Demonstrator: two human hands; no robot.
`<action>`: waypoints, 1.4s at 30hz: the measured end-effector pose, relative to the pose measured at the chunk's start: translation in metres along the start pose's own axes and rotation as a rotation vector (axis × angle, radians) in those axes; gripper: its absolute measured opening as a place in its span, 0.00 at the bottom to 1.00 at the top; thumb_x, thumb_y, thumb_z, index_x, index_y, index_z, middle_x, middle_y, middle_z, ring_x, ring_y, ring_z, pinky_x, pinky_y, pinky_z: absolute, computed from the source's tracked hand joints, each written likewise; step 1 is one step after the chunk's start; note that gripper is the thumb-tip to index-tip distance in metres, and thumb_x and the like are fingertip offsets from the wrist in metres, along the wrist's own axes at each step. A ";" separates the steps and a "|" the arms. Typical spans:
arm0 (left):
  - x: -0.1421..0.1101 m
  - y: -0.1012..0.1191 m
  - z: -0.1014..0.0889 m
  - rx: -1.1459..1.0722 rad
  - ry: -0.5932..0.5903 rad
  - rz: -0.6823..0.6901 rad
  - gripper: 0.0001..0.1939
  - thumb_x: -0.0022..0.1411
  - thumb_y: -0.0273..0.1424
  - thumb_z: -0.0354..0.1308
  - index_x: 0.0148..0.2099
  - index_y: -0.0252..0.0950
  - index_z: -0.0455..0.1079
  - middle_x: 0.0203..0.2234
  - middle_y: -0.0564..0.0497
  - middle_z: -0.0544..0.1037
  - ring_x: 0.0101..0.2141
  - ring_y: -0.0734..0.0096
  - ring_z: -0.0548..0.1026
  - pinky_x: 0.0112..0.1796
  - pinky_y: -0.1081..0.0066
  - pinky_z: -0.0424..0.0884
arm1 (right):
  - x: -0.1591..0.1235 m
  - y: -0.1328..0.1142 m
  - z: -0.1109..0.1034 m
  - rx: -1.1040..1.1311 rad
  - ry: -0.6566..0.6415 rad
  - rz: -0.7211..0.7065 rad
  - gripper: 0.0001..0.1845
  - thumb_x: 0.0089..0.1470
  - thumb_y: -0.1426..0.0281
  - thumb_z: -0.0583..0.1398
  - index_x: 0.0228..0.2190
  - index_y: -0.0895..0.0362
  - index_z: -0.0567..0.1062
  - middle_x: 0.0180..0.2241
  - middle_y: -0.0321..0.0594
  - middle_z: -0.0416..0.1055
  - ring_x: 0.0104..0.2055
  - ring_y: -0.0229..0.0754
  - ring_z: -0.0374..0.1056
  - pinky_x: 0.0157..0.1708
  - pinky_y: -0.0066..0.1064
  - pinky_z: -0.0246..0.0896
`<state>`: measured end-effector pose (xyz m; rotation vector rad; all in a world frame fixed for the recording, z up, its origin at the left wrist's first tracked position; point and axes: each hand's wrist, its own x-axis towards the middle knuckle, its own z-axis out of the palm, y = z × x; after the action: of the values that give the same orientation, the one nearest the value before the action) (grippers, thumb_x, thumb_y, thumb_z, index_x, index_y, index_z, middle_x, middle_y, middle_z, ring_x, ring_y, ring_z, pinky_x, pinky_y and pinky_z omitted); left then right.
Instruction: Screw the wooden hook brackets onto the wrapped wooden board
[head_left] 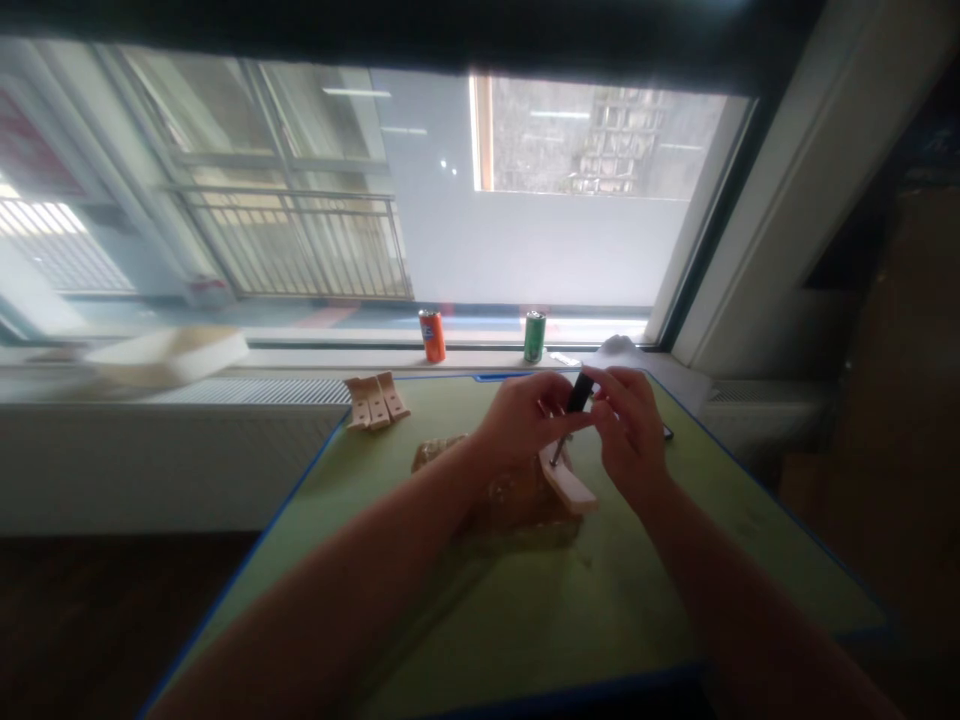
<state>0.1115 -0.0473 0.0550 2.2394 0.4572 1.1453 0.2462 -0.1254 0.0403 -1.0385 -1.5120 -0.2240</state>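
Note:
A screwdriver [580, 392] with a black handle leans slightly, and its metal shaft points down. The tip meets a pale wooden piece [574, 490] close to a dark hole or screw head. My left hand [523, 412] has its fingers closed around the lower handle. At the top of the handle, the fingertips of my right hand [632, 430] pinch it from the right. The wooden piece lies along the right side of a brown block [517, 495] with a shiny, wrapped-looking surface. My left forearm hides part of that block.
Small wooden pieces [377, 402] with holes lie at the table's [750, 560] far left corner. On the sill stand an orange can [432, 337], a green can [534, 337] and a blurred white tray [169, 355]. A dark flat object [667, 433] shows behind my right hand.

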 end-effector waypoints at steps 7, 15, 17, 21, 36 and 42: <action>0.002 0.006 -0.002 -0.108 -0.197 0.047 0.14 0.59 0.37 0.51 0.36 0.31 0.70 0.24 0.51 0.73 0.25 0.77 0.68 0.27 0.76 0.65 | 0.001 -0.001 -0.002 0.062 0.054 0.044 0.17 0.56 0.64 0.50 0.44 0.52 0.73 0.42 0.43 0.61 0.36 0.41 0.61 0.35 0.39 0.62; 0.000 0.007 0.000 -0.141 -0.099 0.018 0.19 0.52 0.40 0.59 0.42 0.33 0.68 0.31 0.49 0.75 0.29 0.75 0.70 0.29 0.75 0.67 | -0.001 0.003 -0.001 0.096 0.000 0.032 0.20 0.57 0.61 0.48 0.47 0.52 0.71 0.42 0.44 0.61 0.38 0.43 0.62 0.38 0.41 0.62; 0.000 0.007 0.001 -0.092 -0.074 0.045 0.17 0.49 0.39 0.61 0.39 0.34 0.69 0.30 0.50 0.74 0.28 0.76 0.69 0.29 0.76 0.67 | -0.001 0.002 -0.002 0.099 -0.016 0.024 0.20 0.57 0.61 0.48 0.47 0.51 0.71 0.42 0.43 0.61 0.39 0.43 0.62 0.38 0.41 0.62; 0.001 0.009 0.001 -0.106 -0.124 0.064 0.11 0.57 0.36 0.55 0.38 0.33 0.69 0.27 0.51 0.73 0.26 0.78 0.68 0.27 0.77 0.66 | 0.000 0.001 -0.003 0.112 -0.025 0.024 0.20 0.57 0.61 0.48 0.47 0.51 0.70 0.42 0.43 0.61 0.40 0.43 0.62 0.38 0.40 0.62; 0.002 0.010 -0.001 0.033 -0.019 0.075 0.12 0.56 0.38 0.56 0.33 0.34 0.71 0.21 0.54 0.69 0.22 0.80 0.63 0.25 0.77 0.61 | 0.000 0.001 -0.001 0.106 -0.039 0.034 0.20 0.57 0.61 0.48 0.48 0.51 0.70 0.42 0.43 0.62 0.40 0.44 0.62 0.38 0.40 0.62; 0.003 0.009 0.002 -0.227 -0.170 -0.030 0.16 0.60 0.39 0.49 0.38 0.32 0.70 0.26 0.51 0.72 0.26 0.77 0.68 0.27 0.76 0.65 | 0.000 0.003 -0.002 0.104 -0.036 0.034 0.19 0.57 0.64 0.49 0.48 0.51 0.69 0.42 0.43 0.61 0.40 0.43 0.62 0.39 0.40 0.61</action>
<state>0.1148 -0.0532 0.0614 2.1017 0.2758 0.9318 0.2493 -0.1253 0.0393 -0.9889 -1.5210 -0.1016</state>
